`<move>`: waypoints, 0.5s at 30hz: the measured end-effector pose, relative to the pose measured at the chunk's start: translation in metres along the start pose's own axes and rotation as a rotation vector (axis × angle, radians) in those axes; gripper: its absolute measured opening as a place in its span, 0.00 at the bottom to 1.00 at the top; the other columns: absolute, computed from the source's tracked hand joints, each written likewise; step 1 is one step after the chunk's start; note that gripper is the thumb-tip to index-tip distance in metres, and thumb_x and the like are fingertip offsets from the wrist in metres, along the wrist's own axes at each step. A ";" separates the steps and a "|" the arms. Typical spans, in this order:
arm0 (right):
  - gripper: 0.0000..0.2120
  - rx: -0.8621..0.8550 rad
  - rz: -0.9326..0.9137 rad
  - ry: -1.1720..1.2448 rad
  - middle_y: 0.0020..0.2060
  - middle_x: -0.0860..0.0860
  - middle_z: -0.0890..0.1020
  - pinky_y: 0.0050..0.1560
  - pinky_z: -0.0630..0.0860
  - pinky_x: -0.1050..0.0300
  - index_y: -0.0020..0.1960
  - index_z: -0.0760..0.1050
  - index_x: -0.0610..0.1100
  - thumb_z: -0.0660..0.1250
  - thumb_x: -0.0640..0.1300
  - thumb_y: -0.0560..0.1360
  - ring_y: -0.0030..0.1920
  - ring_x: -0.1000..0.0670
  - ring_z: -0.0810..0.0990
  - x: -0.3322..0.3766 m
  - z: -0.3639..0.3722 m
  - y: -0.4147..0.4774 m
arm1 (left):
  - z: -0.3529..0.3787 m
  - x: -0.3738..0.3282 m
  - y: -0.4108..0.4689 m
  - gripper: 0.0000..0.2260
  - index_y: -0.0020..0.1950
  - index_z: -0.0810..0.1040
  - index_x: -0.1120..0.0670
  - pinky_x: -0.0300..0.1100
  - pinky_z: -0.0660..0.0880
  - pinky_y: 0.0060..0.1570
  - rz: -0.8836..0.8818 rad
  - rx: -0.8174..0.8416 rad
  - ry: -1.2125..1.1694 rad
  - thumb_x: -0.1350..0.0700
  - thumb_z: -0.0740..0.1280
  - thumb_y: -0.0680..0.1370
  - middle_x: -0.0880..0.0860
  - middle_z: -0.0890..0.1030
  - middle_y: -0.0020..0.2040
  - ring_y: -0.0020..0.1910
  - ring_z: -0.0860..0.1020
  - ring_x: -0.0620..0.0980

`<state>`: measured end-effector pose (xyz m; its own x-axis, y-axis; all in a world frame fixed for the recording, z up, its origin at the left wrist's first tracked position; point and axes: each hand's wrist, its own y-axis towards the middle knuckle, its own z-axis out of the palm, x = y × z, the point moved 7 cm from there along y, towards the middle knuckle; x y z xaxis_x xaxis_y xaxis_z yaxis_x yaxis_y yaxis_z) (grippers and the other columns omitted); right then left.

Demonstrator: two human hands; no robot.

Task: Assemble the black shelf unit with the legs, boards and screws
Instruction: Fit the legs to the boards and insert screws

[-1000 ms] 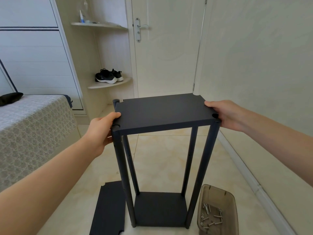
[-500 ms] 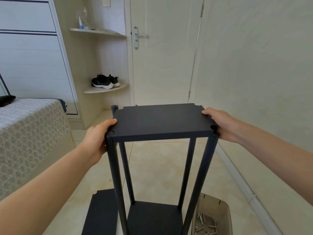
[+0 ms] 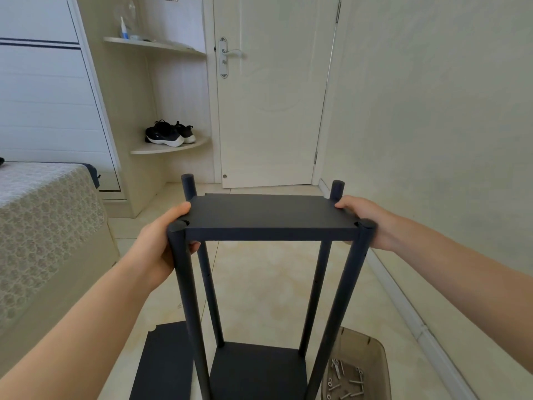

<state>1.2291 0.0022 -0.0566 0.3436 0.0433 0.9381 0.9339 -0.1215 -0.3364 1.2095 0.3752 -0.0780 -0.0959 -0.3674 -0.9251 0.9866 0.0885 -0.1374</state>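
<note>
Shelf unit point(image 3: 271, 233), black and half built, stands upright on the pale tiled floor point(image 3: 265, 290) in the near middle of the room, just ahead of the person. A white door point(image 3: 274, 96) is shut at the far side, and a bed point(image 3: 43, 226) with a patterned cover fills the left. A plain wall point(image 3: 432, 125) runs along the right.

Four round legs point(image 3: 187, 298) rise from the bottom board point(image 3: 256, 370), which lies flat on the floor. The top board point(image 3: 265, 210) sits level between the legs, its notched corners against them. The two far legs stick up above it, and the tops of the two near legs are about flush with it.

A loose board point(image 3: 164, 362) lies flat on the floor just left of the unit's foot. The left hand point(image 3: 158, 243) grips the top board at its near left corner, thumb pressed on the upper face and fingers curled underneath, beside the near left leg. The right hand point(image 3: 366, 220) holds the board's right edge with the thumb lying on top; its other fingers are hidden behind the near right leg.

A brown see-through bin point(image 3: 375, 353) rests on the floor just right of the unit's foot. A pair of dark shoes point(image 3: 168, 134) sits on a curved corner shelf point(image 3: 173, 148) far left of the door. Several silver screws point(image 3: 346, 381) lie loose in the bin.
</note>
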 end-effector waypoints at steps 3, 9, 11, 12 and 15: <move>0.12 0.016 0.007 0.060 0.34 0.48 0.85 0.30 0.78 0.58 0.55 0.76 0.43 0.65 0.48 0.76 0.32 0.50 0.84 -0.008 -0.002 0.003 | -0.001 0.005 0.006 0.21 0.60 0.78 0.56 0.40 0.79 0.30 -0.010 -0.004 0.015 0.45 0.75 0.73 0.51 0.85 0.36 0.29 0.83 0.47; 0.14 0.107 -0.042 0.117 0.43 0.48 0.85 0.36 0.80 0.56 0.58 0.79 0.43 0.68 0.49 0.76 0.39 0.51 0.85 -0.016 -0.009 0.004 | 0.004 0.013 0.015 0.16 0.57 0.79 0.55 0.40 0.79 0.28 -0.048 0.015 0.012 0.47 0.74 0.75 0.51 0.85 0.35 0.28 0.82 0.47; 0.11 0.138 -0.053 0.161 0.42 0.48 0.85 0.33 0.80 0.58 0.55 0.80 0.43 0.68 0.48 0.76 0.37 0.51 0.85 -0.016 -0.010 0.001 | 0.005 0.016 0.016 0.14 0.56 0.78 0.55 0.40 0.79 0.28 -0.071 0.010 0.014 0.48 0.74 0.75 0.51 0.85 0.34 0.27 0.82 0.47; 0.10 0.131 -0.052 0.176 0.41 0.48 0.84 0.32 0.79 0.58 0.54 0.80 0.42 0.68 0.47 0.76 0.36 0.51 0.84 -0.018 -0.012 0.000 | 0.006 0.018 0.016 0.14 0.55 0.78 0.55 0.40 0.78 0.27 -0.082 0.013 0.010 0.49 0.73 0.76 0.51 0.84 0.34 0.27 0.81 0.48; 0.10 0.076 -0.028 0.208 0.41 0.47 0.83 0.31 0.78 0.58 0.55 0.79 0.41 0.67 0.45 0.77 0.35 0.49 0.83 -0.025 -0.014 -0.003 | 0.004 0.021 0.017 0.13 0.55 0.78 0.55 0.41 0.79 0.27 -0.095 -0.001 0.009 0.50 0.73 0.76 0.51 0.85 0.33 0.27 0.82 0.48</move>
<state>1.2162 -0.0125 -0.0776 0.2965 -0.1609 0.9414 0.9503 -0.0480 -0.3075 1.2247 0.3650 -0.0981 -0.1901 -0.3661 -0.9109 0.9728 0.0548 -0.2250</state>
